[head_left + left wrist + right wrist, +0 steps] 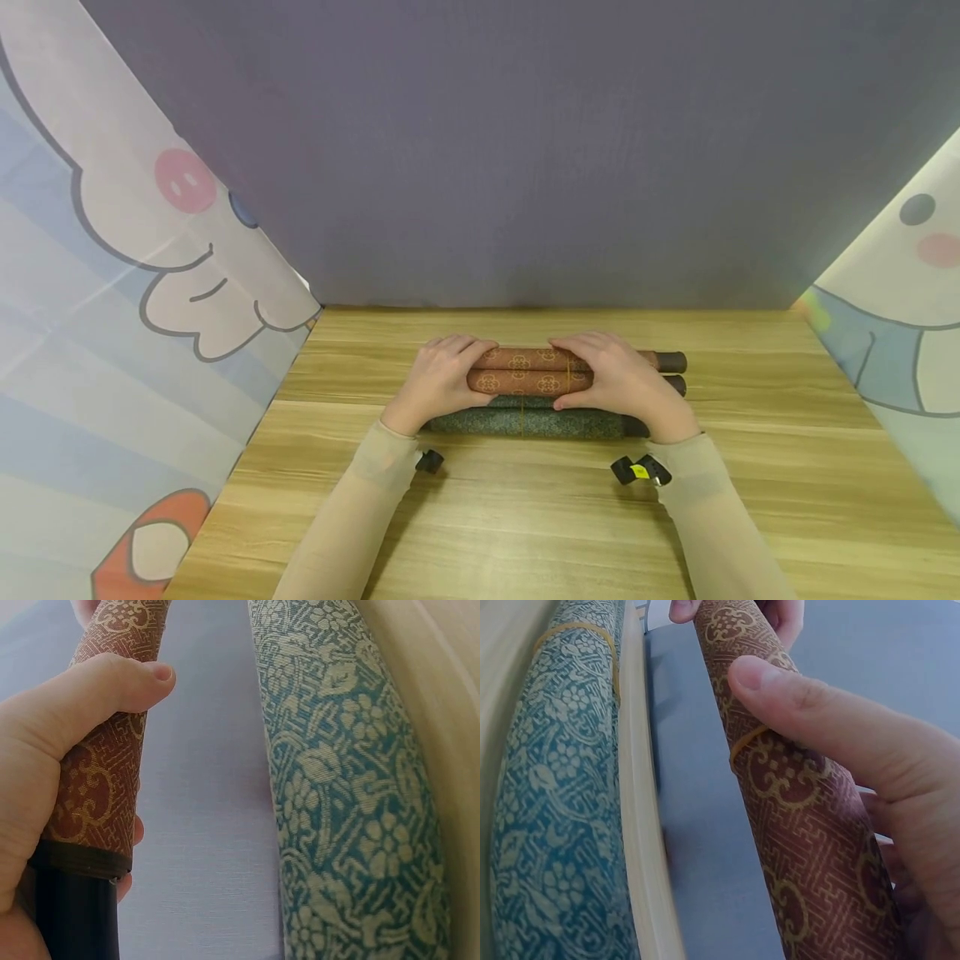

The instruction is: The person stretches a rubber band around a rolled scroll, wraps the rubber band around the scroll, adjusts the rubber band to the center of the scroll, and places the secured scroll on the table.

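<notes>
Two rust-brown scrolls with gold medallions lie side by side between my hands, a nearer brown scroll [528,383] and a farther brown scroll [517,360]. My left hand [442,379] grips the left part, thumb on the near side. On the right part my right hand [621,379] holds in the same way, fingers over the far side. In both wrist views a brown scroll [86,791] sits in the grip; whether both are held I cannot tell. Closer to me lies a green floral scroll [570,423], with more green fabric [536,402] showing behind it.
Dark scroll ends [671,362] stick out at the right. A thin yellow band [748,746] circles the brown scroll, another the green one. The wooden table [517,517] meets a grey wall [555,167] behind; cartoon-printed sheets [60,358] stand at the sides.
</notes>
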A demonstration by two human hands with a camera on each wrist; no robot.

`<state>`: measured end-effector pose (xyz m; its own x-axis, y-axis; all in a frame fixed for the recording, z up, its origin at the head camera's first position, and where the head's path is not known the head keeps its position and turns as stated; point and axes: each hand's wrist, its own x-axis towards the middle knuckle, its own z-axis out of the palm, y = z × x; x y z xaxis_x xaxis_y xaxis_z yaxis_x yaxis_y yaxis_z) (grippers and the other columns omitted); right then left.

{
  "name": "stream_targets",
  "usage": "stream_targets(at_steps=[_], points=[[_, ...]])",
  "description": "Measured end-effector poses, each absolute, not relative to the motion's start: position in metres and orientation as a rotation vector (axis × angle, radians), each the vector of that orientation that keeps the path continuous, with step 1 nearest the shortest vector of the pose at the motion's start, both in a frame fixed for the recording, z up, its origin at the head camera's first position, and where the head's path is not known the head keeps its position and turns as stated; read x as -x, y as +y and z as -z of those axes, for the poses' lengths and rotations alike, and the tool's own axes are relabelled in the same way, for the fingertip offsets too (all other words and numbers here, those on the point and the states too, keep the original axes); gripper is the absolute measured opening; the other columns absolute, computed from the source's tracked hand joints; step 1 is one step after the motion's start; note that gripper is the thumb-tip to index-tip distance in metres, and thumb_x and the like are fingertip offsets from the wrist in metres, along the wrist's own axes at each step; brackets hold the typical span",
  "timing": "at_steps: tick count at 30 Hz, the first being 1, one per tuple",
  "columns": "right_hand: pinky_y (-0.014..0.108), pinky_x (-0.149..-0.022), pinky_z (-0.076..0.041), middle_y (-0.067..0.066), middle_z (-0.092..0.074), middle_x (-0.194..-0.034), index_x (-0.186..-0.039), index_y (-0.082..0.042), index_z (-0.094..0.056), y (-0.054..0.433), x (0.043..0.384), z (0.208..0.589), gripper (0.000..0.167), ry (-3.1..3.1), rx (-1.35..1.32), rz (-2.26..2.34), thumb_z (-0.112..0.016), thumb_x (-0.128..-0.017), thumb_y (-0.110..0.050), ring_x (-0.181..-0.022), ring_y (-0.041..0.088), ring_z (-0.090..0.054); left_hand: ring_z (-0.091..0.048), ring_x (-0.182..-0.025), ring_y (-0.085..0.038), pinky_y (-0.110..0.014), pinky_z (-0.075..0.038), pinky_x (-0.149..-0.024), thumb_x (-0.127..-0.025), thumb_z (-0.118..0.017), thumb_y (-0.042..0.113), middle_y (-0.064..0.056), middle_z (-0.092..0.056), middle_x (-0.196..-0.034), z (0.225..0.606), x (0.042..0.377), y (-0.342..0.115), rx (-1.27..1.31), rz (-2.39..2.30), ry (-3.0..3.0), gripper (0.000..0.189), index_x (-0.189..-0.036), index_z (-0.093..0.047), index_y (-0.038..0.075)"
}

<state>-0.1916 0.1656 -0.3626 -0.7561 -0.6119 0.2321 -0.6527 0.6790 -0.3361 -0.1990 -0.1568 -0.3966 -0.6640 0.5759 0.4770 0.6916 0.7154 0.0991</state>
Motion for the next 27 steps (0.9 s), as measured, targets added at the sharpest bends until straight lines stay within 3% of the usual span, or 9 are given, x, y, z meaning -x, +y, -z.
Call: stream_targets(at_steps=[18,27], points=[[0.065,-0.120,-0.041,0.015,-0.068,-0.147,-0.153,-0.005,-0.063,0.181,0.194,0.359,0.095,-2.810,-1.022,-0.647,-0.101,-0.076,-0.045,-0.137,0.042,-0.062,-0.074,-0.114,-0.029,-0.056,-0.059,-0.101,-0.073,-0.099,0.046,-0.007,-0.077,-0.126,0.398,0.200,-0.159,0.953,0.360,-2.541,0.079,-0.140,-0.072,0.014],[0.065,-0.117,-0.044,0.016,-0.070,-0.144,-0.151,-0.006,-0.065,0.188,0.195,0.359,0.094,-2.810,-0.988,-0.621,-0.101,-0.075,-0.047,-0.133,0.043,-0.064,-0.075,-0.111,-0.029,-0.057,-0.059,-0.099,-0.070,-0.099,0.046,-0.006,-0.077,-0.124,0.398,0.200,-0.159,0.941,0.368,-2.541,0.080,-0.139,-0.072,0.014]])
